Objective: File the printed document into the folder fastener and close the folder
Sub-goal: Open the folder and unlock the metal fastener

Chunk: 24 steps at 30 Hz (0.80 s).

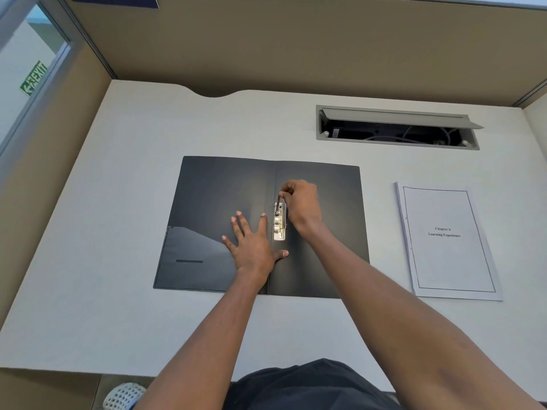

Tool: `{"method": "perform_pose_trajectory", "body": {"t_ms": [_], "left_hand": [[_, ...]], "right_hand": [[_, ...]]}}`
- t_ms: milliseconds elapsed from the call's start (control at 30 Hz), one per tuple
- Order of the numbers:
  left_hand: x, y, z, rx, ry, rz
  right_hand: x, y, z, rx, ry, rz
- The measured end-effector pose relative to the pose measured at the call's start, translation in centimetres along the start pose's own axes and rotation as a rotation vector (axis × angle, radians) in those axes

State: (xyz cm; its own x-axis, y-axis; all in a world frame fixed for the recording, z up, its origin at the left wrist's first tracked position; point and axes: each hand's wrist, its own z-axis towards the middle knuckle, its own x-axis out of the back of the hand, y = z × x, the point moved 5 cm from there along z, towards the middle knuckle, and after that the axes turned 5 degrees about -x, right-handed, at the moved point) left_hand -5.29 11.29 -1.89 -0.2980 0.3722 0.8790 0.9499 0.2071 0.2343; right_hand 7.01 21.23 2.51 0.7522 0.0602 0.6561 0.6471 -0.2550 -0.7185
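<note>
Fingers of the right hand (302, 202) pinch the far end of the metal fastener (279, 221) by the spine of the open black folder (325, 232). The left hand (251, 247) lies spread flat on the left leaf. The printed document (447, 244) lies on the white bench (118, 173), right of the folder.

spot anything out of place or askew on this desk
Nothing is spilled or damaged. Only the grey flap of the cable hatch at the back of the desk stands propped open, with cables showing inside. The folder lies open flat and the printed document sits squarely beside it.
</note>
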Motion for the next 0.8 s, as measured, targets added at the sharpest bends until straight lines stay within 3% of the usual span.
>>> {"method": "perform_pose_trajectory", "body": {"t_ms": [467, 800], "left_hand": [[-0.1, 0.1, 0.0, -0.003, -0.009, 0.004], [0.2, 0.2, 0.0, -0.001, -0.017, 0.028]], "right_hand": [[-1.5, 0.8, 2.6, 0.021, -0.16, -0.215], [-0.7, 1.3, 1.7, 0.101, -0.185, -0.303]]}}
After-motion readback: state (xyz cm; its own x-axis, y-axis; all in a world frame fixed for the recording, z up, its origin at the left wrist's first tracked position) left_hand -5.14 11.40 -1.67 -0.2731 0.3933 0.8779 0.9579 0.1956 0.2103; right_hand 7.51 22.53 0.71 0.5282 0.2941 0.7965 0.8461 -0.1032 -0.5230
